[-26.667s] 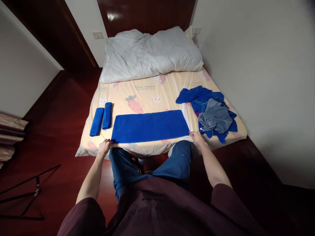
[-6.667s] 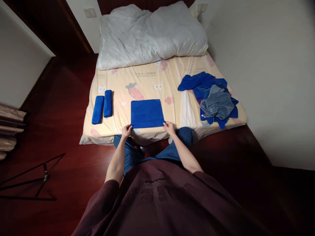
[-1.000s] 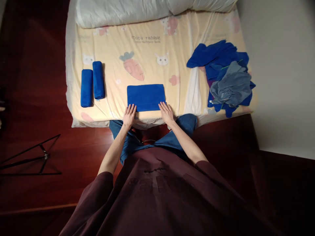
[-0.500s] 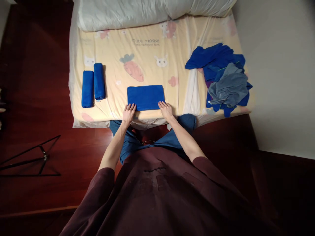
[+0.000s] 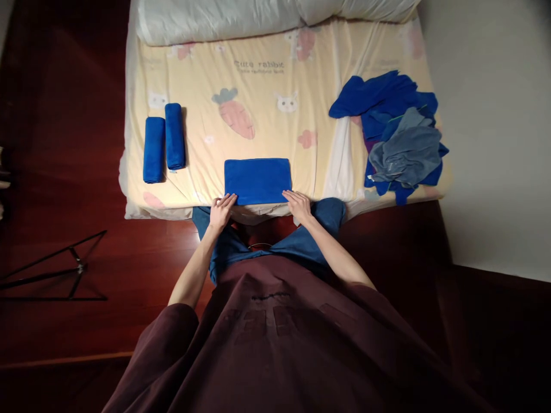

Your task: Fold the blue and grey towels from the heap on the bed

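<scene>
A blue towel (image 5: 258,180), folded into a flat rectangle, lies at the near edge of the bed. My left hand (image 5: 221,211) has its near left corner, fingers on top and thumb hidden. At the near right corner, my right hand (image 5: 298,206) holds the towel the same way, its fingers fairly straight over the cloth. Off to the left are two rolled blue towels, one (image 5: 154,150) slightly nearer me than the other (image 5: 175,136). A loose heap of blue cloths (image 5: 383,97) with a grey-blue cloth (image 5: 407,146) on top sits at the right.
The bed (image 5: 258,115) has a yellow sheet printed with carrots and rabbits. A rolled white quilt (image 5: 224,20) lies across its far side. A pale wall (image 5: 491,143) borders the right. Black tripod legs (image 5: 77,268) stand on the dark red floor (image 5: 142,321) at left.
The folded towel has slid toward me, to the bed's near edge, together with both hands. The rolled towels and the heap lie as before; the view has shifted slightly.
</scene>
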Tool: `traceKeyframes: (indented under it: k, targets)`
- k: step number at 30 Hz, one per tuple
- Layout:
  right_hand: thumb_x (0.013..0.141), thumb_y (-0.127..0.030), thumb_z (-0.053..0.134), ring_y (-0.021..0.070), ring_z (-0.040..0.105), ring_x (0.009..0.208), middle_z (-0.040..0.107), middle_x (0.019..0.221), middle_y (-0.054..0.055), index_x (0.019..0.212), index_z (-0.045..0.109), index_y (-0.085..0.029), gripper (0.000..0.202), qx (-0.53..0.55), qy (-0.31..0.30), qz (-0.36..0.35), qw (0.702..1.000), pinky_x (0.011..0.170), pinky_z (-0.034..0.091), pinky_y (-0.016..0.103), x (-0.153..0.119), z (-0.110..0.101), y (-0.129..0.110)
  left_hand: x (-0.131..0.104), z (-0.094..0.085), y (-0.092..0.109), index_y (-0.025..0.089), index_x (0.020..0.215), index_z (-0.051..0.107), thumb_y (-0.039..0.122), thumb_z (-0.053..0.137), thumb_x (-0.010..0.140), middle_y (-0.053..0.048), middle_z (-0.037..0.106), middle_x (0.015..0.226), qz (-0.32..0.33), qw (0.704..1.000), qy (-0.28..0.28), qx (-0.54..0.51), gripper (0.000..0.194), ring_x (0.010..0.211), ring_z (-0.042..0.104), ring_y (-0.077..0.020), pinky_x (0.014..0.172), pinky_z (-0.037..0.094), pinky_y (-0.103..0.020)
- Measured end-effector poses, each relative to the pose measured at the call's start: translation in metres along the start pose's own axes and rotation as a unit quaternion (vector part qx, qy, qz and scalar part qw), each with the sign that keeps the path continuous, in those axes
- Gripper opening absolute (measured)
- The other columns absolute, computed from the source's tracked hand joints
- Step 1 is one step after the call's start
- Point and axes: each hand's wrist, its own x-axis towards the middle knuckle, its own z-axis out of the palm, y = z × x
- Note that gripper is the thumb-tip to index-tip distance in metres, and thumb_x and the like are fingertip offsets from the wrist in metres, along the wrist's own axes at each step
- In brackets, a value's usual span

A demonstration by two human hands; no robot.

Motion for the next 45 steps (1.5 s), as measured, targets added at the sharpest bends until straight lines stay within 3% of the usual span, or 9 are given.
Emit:
traceKeyframes:
  k: [6, 14, 19, 24, 27, 29, 33, 39, 45]
  targets:
    - [0.092, -0.018, 0.058, 0.0277, 0.071, 0.118, 0.077, 0.127, 0.008, 0.128, 0.074, -0.021, 0.04, 0.129, 0.025, 0.044, 0.99, 0.111, 0.054, 0.048, 0.013, -0.019, 0.014, 0.014, -0.015, -0.017, 0.02, 0.145, 0.061, 0.019, 0.044, 0.096, -0.012, 0.069, 0.14, -0.026, 0.992, 0.037, -0.117, 0.052, 0.13, 0.064, -0.0268, 0.114, 0.046, -0.045]
    - [0.089, -0.043, 0.068, 0.0248, 0.071, 0.099, 0.077, 0.109, 0.009, 0.116, 0.074, -0.019, 0.036, 0.279, 0.08, 0.137, 0.947, 0.095, 0.059, 0.041, 0.037, -0.01, 0.027, 0.039, -0.024, -0.022, 0.013, 0.128, 0.067, 0.051, 0.052, 0.098, -0.013, 0.076, 0.115, -0.113, 0.963, 0.09, -0.226, 0.05, 0.101, 0.071, -0.0255, 0.097, 0.055, -0.038]
    - [0.09, -0.052, 0.065, 0.0205, 0.064, 0.078, 0.069, 0.085, 0.005, 0.112, 0.072, -0.019, 0.04, 0.315, 0.106, 0.166, 0.929, 0.08, 0.06, 0.037, 0.05, -0.004, 0.03, 0.054, -0.023, -0.024, 0.013, 0.124, 0.068, 0.053, 0.053, 0.098, -0.009, 0.073, 0.096, -0.141, 0.948, 0.118, -0.262, 0.05, 0.086, 0.068, -0.0211, 0.084, 0.056, -0.032]
    - [0.093, -0.054, 0.062, 0.0208, 0.064, 0.078, 0.066, 0.082, 0.004, 0.112, 0.071, -0.02, 0.04, 0.31, 0.103, 0.178, 0.928, 0.08, 0.061, 0.037, 0.058, 0.0, 0.033, 0.062, -0.016, -0.03, 0.016, 0.12, 0.068, 0.049, 0.054, 0.098, -0.007, 0.07, 0.087, -0.156, 0.947, 0.122, -0.254, 0.041, 0.078, 0.067, -0.0201, 0.078, 0.056, -0.032]
    - [0.097, -0.052, 0.058, 0.0249, 0.068, 0.091, 0.073, 0.093, 0.009, 0.119, 0.07, -0.019, 0.042, 0.255, 0.093, 0.178, 0.946, 0.088, 0.061, 0.042, 0.056, -0.006, 0.029, 0.06, -0.015, -0.029, 0.016, 0.121, 0.067, 0.046, 0.052, 0.1, -0.01, 0.071, 0.096, -0.15, 0.954, 0.121, -0.228, 0.04, 0.086, 0.069, -0.0229, 0.085, 0.058, -0.036]
    - [0.1, -0.05, 0.053, 0.0292, 0.066, 0.115, 0.073, 0.119, 0.014, 0.131, 0.067, -0.019, 0.046, 0.185, 0.113, 0.154, 0.964, 0.104, 0.056, 0.048, 0.051, -0.013, 0.019, 0.054, -0.018, -0.022, 0.016, 0.128, 0.064, 0.044, 0.049, 0.102, -0.016, 0.07, 0.118, -0.121, 0.965, 0.142, -0.185, 0.041, 0.107, 0.069, -0.0272, 0.099, 0.056, -0.043]
    - [0.107, -0.041, 0.039, 0.0311, 0.041, 0.153, 0.049, 0.162, 0.012, 0.156, 0.049, -0.02, 0.054, 0.054, 0.094, 0.055, 0.993, 0.126, 0.034, 0.058, 0.032, -0.025, -0.015, 0.039, -0.024, 0.007, 0.019, 0.147, 0.055, 0.036, 0.042, 0.105, -0.019, 0.047, 0.16, -0.016, 0.986, 0.139, -0.087, 0.048, 0.151, 0.042, -0.0316, 0.124, 0.037, -0.053]
    - [0.103, -0.022, 0.04, 0.0273, 0.023, 0.163, 0.031, 0.172, 0.008, 0.167, 0.033, -0.018, 0.064, -0.009, -0.014, -0.029, 0.999, 0.134, 0.019, 0.058, 0.021, -0.017, -0.046, 0.031, -0.01, 0.038, 0.017, 0.161, 0.041, 0.025, 0.038, 0.103, -0.014, 0.032, 0.171, 0.038, 0.996, 0.042, -0.064, 0.059, 0.163, 0.019, -0.0296, 0.133, 0.018, -0.058]
    - [0.096, -0.01, 0.043, 0.0298, 0.025, 0.162, 0.032, 0.171, 0.009, 0.169, 0.026, -0.016, 0.075, -0.02, -0.019, 0.004, 1.0, 0.134, 0.017, 0.062, 0.031, -0.004, -0.022, 0.041, 0.001, 0.023, 0.013, 0.164, 0.037, 0.014, 0.038, 0.096, -0.015, 0.03, 0.172, 0.005, 0.998, 0.03, -0.054, 0.068, 0.163, 0.014, -0.0299, 0.133, 0.015, -0.06]
